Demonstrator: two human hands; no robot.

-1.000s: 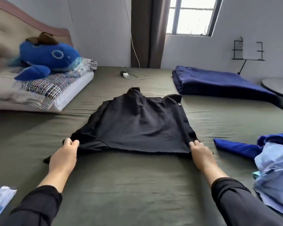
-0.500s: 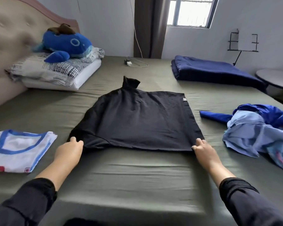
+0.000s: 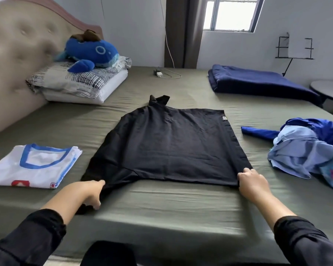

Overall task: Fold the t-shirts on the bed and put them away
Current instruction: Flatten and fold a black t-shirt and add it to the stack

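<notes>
1. At the far left, a white t-shirt [image 3: 34,166] with blue trim at the neck lies folded flat on the green bed [image 3: 161,208], well apart from my hands.
2. My left hand [image 3: 85,192] pinches the near left corner of a black t-shirt [image 3: 167,146]; my fingers and thumb are curled round a bunched bit of cloth near the bed's front edge.
3. The black t-shirt lies spread flat in the middle of the bed, straight ahead of me and between my hands. It is plain and dark, mostly smooth, with a small tag on its right edge and a rumpled bit of cloth sticking up at its far end.
4. My right hand [image 3: 253,184] grips the near right corner of the black t-shirt, fingers curled over the hem.
5. To the right, a crumpled pile of blue clothes [image 3: 306,148] lies on the bed, near but not touching the black t-shirt.
</notes>
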